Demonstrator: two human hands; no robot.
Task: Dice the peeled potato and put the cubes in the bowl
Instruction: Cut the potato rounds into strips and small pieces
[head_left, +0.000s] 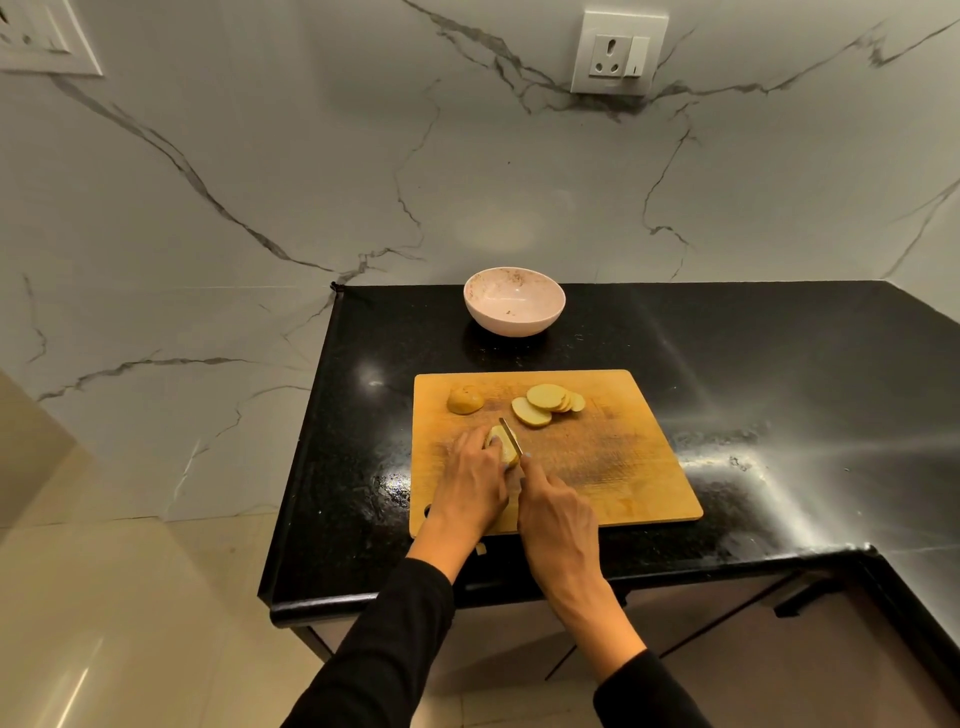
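Note:
A wooden cutting board lies on the black counter. My left hand grips a piece of peeled potato near the board's left side. My right hand holds a knife whose blade rests against the right face of that piece. Several round potato slices lie fanned out at the back of the board. A rounded potato end sits at the back left. A pale pink bowl stands behind the board; no potato shows in it.
The black counter runs right along a marble wall and turns a corner at the right. Its left edge drops to a tiled floor. A wall socket sits high on the wall.

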